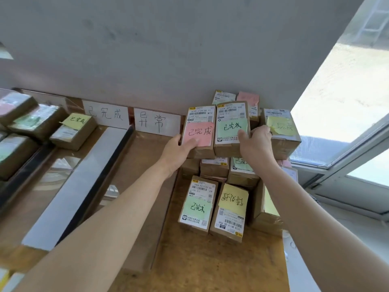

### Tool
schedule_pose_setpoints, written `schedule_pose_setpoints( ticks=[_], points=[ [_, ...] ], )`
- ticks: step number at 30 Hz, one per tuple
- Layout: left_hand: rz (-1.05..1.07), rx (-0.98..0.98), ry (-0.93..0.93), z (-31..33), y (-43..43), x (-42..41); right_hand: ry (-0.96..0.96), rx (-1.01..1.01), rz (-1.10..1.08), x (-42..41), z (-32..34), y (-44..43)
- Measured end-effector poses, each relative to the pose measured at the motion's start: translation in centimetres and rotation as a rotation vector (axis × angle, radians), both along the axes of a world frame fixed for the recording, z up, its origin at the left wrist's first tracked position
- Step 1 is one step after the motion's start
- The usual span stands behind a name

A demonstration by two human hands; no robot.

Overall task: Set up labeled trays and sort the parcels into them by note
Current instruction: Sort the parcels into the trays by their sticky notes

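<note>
Sorting in hand, with the trays labelled and the pile [219, 169] against the wall on the right only partly cleared. Grips the pink-note parcel [202, 114] with the left hand [179, 149], with the thumb laid across the note and the fingers curled round the parcel's left edge; grips the green-note parcel [231, 116] with the right hand [257, 142], with the thumb on its face and the fingers hooked over its right edge, wedged against the yellow-note parcel [282, 131] just beside it. Holds the two side by side, touching, on top of the pile; cannot tell whether lifted clear or resting on the boxes below.

Shows the same three characters on both notes as on the wall label [106, 113]; so probably destined, both of them, for the left tray [63, 163] below that label, next to a sorted parcel [71, 135] with a matching yellow note.

Calls next for lifting the pair together without dragging the yellow-note neighbour; then for swinging left past the second label [156, 122] and the cardboard tray [143, 163] under it, over the white divider [84, 175]. Needs an even inward squeeze to keep either box from slipping. Leaves several more below, among them an upside-down-note parcel [231, 209] with different wording.
</note>
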State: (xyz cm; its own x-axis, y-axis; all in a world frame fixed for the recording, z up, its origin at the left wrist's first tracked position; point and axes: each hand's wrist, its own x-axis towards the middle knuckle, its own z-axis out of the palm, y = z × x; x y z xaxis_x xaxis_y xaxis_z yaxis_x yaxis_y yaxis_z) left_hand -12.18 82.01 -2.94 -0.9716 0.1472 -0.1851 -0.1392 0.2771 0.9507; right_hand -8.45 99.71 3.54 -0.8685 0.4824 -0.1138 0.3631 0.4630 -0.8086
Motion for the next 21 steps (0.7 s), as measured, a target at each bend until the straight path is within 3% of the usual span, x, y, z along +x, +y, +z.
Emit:
schedule_pose_setpoints(
  ticks=[6,10,21],
  points=[
    [0.079,0.017,0.056,1.8,-5.4,0.3,0.132,-0.09,0.048,-0.7,1.3,-4.0],
    [0.135,0.165,0.032,2.8,-10.6,1.2,0.171,-0.158,0.094,-1.0,2.3,-8.9],
    [0.267,0.318,-0.006,4.6,-32.8,2.4,0.179,-0.348,0.21,-1.5,2.5,-30.1]
  ],
)
